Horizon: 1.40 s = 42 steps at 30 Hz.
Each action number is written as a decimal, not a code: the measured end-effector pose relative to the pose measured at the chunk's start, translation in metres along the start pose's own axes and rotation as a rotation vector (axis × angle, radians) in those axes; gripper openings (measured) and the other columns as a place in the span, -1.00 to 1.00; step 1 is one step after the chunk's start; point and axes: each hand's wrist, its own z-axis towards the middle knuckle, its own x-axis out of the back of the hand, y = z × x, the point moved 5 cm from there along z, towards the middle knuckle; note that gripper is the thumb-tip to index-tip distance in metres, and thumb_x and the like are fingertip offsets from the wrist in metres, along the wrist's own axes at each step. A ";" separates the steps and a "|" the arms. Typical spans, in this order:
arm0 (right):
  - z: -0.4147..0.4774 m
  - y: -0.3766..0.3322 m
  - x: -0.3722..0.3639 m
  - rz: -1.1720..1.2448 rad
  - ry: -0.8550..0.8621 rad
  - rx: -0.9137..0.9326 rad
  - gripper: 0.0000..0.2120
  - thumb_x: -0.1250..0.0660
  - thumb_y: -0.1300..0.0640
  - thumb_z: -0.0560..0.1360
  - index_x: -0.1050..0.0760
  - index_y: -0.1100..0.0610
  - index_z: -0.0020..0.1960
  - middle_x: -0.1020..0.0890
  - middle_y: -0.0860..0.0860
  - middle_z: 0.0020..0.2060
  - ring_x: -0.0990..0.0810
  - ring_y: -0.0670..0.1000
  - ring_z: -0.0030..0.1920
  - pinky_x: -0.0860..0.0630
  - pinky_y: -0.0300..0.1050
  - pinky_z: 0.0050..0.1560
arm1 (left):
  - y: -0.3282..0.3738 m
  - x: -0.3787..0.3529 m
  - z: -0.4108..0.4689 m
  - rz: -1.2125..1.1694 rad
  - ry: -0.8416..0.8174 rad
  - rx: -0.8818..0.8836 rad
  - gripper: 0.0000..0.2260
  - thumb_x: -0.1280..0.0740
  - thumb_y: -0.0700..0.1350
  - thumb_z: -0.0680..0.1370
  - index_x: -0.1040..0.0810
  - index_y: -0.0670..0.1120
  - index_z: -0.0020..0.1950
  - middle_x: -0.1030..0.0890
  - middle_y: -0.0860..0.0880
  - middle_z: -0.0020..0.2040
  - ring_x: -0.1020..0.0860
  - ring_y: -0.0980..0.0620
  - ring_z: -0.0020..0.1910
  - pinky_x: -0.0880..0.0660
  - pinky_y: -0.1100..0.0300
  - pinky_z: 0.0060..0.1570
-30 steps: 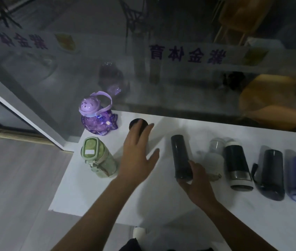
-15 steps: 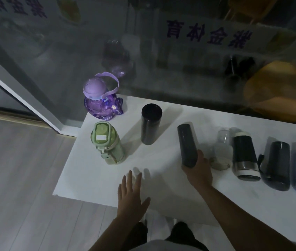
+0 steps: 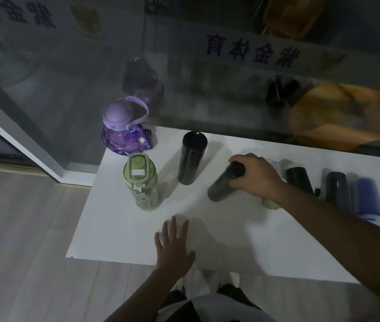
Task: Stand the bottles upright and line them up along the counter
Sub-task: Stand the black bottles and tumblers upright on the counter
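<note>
Here the right hand (image 3: pixel 255 175) has its fingers curled tight around the top end of a slim black flask (image 3: pixel 225 183), which leans with its base on the white counter (image 3: pixel 119 231) and its cap tipped up and to the right. The left hand (image 3: pixel 173 246) lies flat, palm down, on the near part of the counter, fingers spread and holding nothing. To the left of the tilted flask a second black flask (image 3: pixel 192 158) stands upright, well apart from it. Further left stands a green bottle (image 3: pixel 142 184) with a flip lid, and beyond that, at the far left corner, a purple bottle (image 3: pixel 124 126) with a carry strap. To the right, past the right wrist, a black-and-white bottle (image 3: pixel 299 177), a dark bottle (image 3: pixel 337 189) and a purple-blue bottle (image 3: pixel 367 198) lie on their sides, side by side. A glass wall (image 3: pixel 68 73) rises behind the counter.
</note>
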 end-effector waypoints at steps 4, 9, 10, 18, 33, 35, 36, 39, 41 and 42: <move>-0.003 -0.018 -0.004 -0.112 -0.076 0.053 -0.43 -0.44 -0.01 0.30 -0.43 -0.10 0.29 -0.51 0.03 0.20 -0.46 0.15 0.16 -0.53 0.05 0.08 | -0.001 -0.001 0.000 0.025 -0.033 -0.007 -0.25 -0.21 0.21 0.53 0.16 0.10 0.57 0.27 -0.09 0.59 0.28 -0.19 0.55 0.17 -0.25 0.49; -0.013 -0.021 -0.018 -0.132 -0.098 0.073 -0.42 -0.41 -0.03 0.35 -0.40 -0.12 0.35 -0.48 0.02 0.23 -0.41 0.15 0.22 -0.49 0.04 0.13 | 0.000 -0.004 -0.001 0.042 -0.034 -0.015 -0.26 -0.20 0.22 0.54 0.12 0.09 0.58 0.25 -0.10 0.59 0.28 -0.19 0.55 0.19 -0.26 0.49; -0.014 -0.021 -0.019 -0.127 -0.094 0.075 -0.42 -0.40 -0.03 0.36 -0.38 -0.12 0.37 -0.47 0.02 0.25 -0.39 0.15 0.23 -0.48 0.05 0.15 | 0.000 -0.004 -0.001 0.037 -0.033 -0.013 -0.27 -0.21 0.21 0.53 0.12 0.09 0.58 0.25 -0.10 0.59 0.28 -0.19 0.55 0.19 -0.25 0.49; -0.017 -0.014 -0.019 0.012 -0.112 0.110 -0.32 -0.37 -0.13 0.41 -0.21 -0.17 0.47 -0.43 0.00 0.34 -0.43 0.12 0.30 -0.48 0.09 0.23 | 0.016 -0.007 0.001 0.035 -0.116 -0.015 -0.27 -0.21 0.18 0.54 0.11 0.10 0.58 0.25 -0.08 0.60 0.27 -0.19 0.55 0.18 -0.22 0.50; -0.083 0.194 0.012 0.432 0.200 -0.257 -0.53 -0.43 0.07 0.46 -0.41 0.07 0.33 -0.49 -0.03 0.08 -0.50 0.00 0.00 -0.46 -0.10 0.00 | 0.185 0.015 0.038 -0.362 -0.214 -0.262 -0.38 -0.33 0.09 0.52 -0.19 0.10 0.53 -0.24 0.07 0.53 -0.25 0.05 0.48 -0.19 0.06 0.46; -0.093 0.225 -0.002 0.449 0.199 -0.303 -0.53 -0.45 0.08 0.44 -0.41 0.09 0.30 -0.53 0.03 0.10 -0.55 0.03 -0.02 -0.51 -0.08 -0.04 | 0.214 0.020 0.052 -0.453 -0.135 -0.232 -0.29 -0.38 0.12 0.48 -0.16 0.05 0.55 -0.21 0.06 0.53 -0.21 0.05 0.48 -0.19 0.04 0.47; -0.096 0.238 -0.009 0.449 0.183 -0.324 -0.52 -0.45 0.06 0.43 -0.40 0.07 0.30 -0.53 0.05 0.10 -0.56 0.07 0.01 -0.53 -0.03 -0.01 | 0.227 0.020 0.061 -0.509 -0.108 -0.188 -0.24 -0.41 0.16 0.43 -0.17 0.03 0.54 -0.22 0.06 0.51 -0.22 0.05 0.47 -0.21 0.01 0.46; -0.097 0.274 -0.031 0.451 0.116 -0.335 -0.41 -0.41 -0.09 0.39 -0.30 -0.05 0.36 -0.48 0.02 0.22 -0.52 0.10 0.17 -0.53 0.15 0.16 | 0.260 0.023 0.085 -0.673 0.030 -0.088 -0.23 -0.47 0.24 0.30 -0.31 0.01 0.42 -0.41 0.02 0.38 -0.40 -0.06 0.36 -0.43 -0.12 0.28; -0.096 0.289 -0.038 0.457 0.105 -0.299 -0.37 -0.40 -0.12 0.39 -0.25 -0.10 0.40 -0.42 0.00 0.32 -0.47 0.08 0.28 -0.48 0.16 0.26 | 0.277 0.021 0.099 -0.749 0.043 0.025 -0.15 -0.53 0.19 0.31 -0.21 0.03 0.49 -0.31 -0.02 0.43 -0.35 -0.12 0.40 -0.43 -0.16 0.29; -0.096 0.294 -0.041 0.459 0.099 -0.275 -0.35 -0.39 -0.11 0.39 -0.23 -0.11 0.42 -0.39 0.00 0.36 -0.43 0.07 0.33 -0.46 0.16 0.29 | 0.283 0.018 0.105 -0.789 0.031 0.099 -0.09 -0.54 0.17 0.32 -0.13 0.04 0.53 -0.24 -0.04 0.47 -0.31 -0.14 0.42 -0.42 -0.16 0.30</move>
